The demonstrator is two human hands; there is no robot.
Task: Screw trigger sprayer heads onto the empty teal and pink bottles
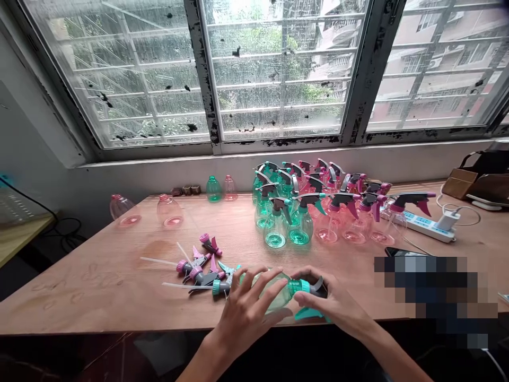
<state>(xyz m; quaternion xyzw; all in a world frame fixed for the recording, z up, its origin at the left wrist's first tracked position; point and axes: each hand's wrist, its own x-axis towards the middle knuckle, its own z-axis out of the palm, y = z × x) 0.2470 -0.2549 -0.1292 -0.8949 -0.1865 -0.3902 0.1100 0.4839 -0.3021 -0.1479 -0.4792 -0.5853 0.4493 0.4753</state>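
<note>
Near the table's front edge, a clear green plastic bottle lies on its side in the air or on the tabletop; I cannot tell which. My left hand is wrapped over its body. On its neck sits a black and teal trigger spray head, which my right hand grips between thumb and fingers. Left of my hands is a pile of loose trigger spray heads, pink-black and teal-black, with thin white tubes. The bottle's base is partly hidden behind my left fingers.
Rows of green spray bottles and pink spray bottles stand at the back. Headless pink bottles and a headless green bottle are farther left. A power strip, a phone and a brown bag lie right.
</note>
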